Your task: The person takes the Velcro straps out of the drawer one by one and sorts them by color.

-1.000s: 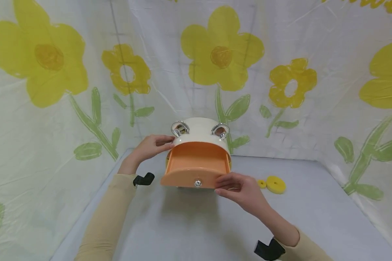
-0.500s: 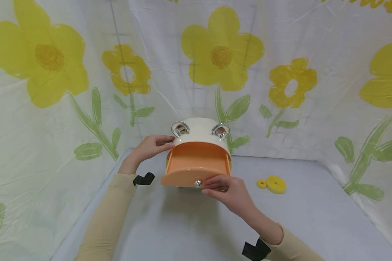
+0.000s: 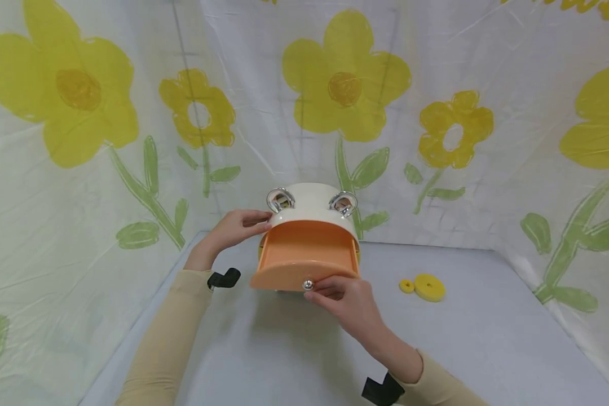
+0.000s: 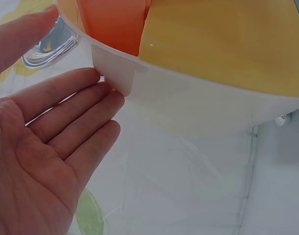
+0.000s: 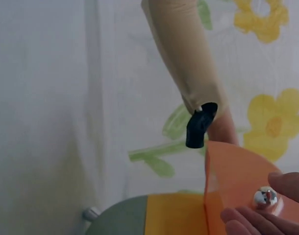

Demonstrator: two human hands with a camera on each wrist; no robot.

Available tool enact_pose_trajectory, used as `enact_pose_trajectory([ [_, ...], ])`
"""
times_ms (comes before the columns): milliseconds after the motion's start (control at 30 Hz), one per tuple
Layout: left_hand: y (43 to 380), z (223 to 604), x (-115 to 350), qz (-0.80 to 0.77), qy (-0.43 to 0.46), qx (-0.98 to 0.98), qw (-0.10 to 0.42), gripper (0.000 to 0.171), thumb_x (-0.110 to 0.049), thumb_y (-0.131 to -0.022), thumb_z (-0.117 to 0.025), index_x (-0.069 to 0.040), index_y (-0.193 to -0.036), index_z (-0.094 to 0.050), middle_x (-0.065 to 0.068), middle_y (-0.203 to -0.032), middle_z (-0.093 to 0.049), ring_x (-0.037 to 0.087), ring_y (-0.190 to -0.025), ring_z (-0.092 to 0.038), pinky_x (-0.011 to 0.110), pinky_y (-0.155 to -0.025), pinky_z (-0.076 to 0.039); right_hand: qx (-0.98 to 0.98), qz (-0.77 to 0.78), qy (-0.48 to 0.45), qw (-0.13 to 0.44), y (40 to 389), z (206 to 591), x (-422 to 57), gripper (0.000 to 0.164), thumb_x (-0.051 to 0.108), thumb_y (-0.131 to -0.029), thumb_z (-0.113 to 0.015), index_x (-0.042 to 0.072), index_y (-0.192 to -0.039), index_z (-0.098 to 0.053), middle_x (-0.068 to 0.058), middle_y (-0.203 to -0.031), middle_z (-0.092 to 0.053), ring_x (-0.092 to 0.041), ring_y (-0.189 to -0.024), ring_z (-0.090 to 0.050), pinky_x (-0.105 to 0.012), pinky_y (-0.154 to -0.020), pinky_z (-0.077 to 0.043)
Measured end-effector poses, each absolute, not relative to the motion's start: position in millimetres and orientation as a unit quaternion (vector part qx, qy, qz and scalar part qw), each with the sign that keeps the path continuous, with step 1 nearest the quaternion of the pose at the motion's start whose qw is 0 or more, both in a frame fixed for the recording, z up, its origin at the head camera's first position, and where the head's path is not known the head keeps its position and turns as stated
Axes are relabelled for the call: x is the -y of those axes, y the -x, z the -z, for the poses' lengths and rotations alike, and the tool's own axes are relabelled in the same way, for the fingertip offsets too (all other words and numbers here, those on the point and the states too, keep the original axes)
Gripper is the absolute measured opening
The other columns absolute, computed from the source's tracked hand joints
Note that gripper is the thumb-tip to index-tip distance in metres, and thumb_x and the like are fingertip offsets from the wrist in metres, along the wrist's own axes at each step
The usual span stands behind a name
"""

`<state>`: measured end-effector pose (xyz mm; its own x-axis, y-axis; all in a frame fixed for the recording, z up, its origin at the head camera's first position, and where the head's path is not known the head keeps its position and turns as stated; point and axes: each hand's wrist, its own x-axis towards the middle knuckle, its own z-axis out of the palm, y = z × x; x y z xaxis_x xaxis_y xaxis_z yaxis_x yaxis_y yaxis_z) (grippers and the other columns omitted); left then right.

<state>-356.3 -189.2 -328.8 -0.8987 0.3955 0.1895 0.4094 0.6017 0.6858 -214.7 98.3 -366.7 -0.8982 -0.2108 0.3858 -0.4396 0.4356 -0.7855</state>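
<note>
A white frog-like desk drawer box (image 3: 312,197) with two shiny silver rings on top stands at the table's middle. Its orange drawer (image 3: 284,275) is pulled out, and no contents show inside it. A round silver knob (image 5: 265,197) sits on the drawer front. My right hand (image 3: 347,304) is at this knob, thumb on one side and fingers on the other; a firm pinch is not visible. My left hand (image 3: 238,228) rests against the box's left side. In the left wrist view its fingers (image 4: 86,105) are extended, with fingertips at the white shell.
Two yellow discs, one small (image 3: 406,286) and one larger (image 3: 429,288), lie on the white table (image 3: 467,338) to the right of the box. A white curtain (image 3: 254,84) printed with yellow flowers stands close behind the box and along both sides.
My right hand has slid leftward along the drawer front, from its right corner to the knob. The left hand, box and drawer have stayed in place.
</note>
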Motion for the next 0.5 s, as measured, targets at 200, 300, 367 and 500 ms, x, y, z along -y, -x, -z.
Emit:
enact_pose_trajectory([
  [200, 357, 329, 189, 0.382, 0.228, 0.896, 0.01, 0.058, -0.053, -0.087, -0.061, -0.019, -0.134, -0.056, 0.006, -0.136, -0.056, 0.028, -0.124, -0.054, 0.048, -0.099, -0.046, 0.841, -0.496, -0.171, 0.133, 215, 369, -91, 0.021, 0.042, -0.073, -0.08, 0.022, -0.076, -0.075, 0.012, -0.07, -0.069, 0.0, -0.06, -0.065, -0.018, -0.059, -0.055],
  [300, 356, 328, 189, 0.384, 0.232, 0.894, 0.01, 0.057, -0.051, -0.088, -0.061, -0.018, -0.134, -0.056, 0.006, -0.136, -0.056, 0.029, -0.124, -0.054, 0.048, -0.099, -0.046, 0.843, -0.488, -0.164, 0.155, 217, 370, -88, 0.021, 0.041, -0.073, -0.08, 0.021, -0.075, -0.075, 0.013, -0.068, -0.069, 0.001, -0.06, -0.064, -0.018, -0.059, -0.054],
  [367, 356, 328, 189, 0.384, 0.233, 0.893, 0.011, 0.056, -0.05, -0.089, -0.061, -0.017, -0.134, -0.056, 0.007, -0.136, -0.056, 0.029, -0.124, -0.054, 0.048, -0.099, -0.046, 0.845, -0.479, -0.162, 0.173, 219, 371, -87, 0.021, 0.041, -0.073, -0.08, 0.02, -0.074, -0.075, 0.014, -0.067, -0.068, 0.002, -0.059, -0.063, -0.017, -0.058, -0.054],
  [500, 355, 328, 189, 0.385, 0.233, 0.893, 0.012, 0.055, -0.049, -0.088, -0.061, -0.018, -0.134, -0.056, 0.006, -0.135, -0.056, 0.029, -0.124, -0.054, 0.048, -0.1, -0.046, 0.845, -0.47, -0.159, 0.2, 224, 370, -86, 0.019, 0.036, -0.074, -0.08, 0.018, -0.073, -0.075, 0.013, -0.066, -0.068, 0.003, -0.058, -0.062, -0.017, -0.058, -0.053],
])
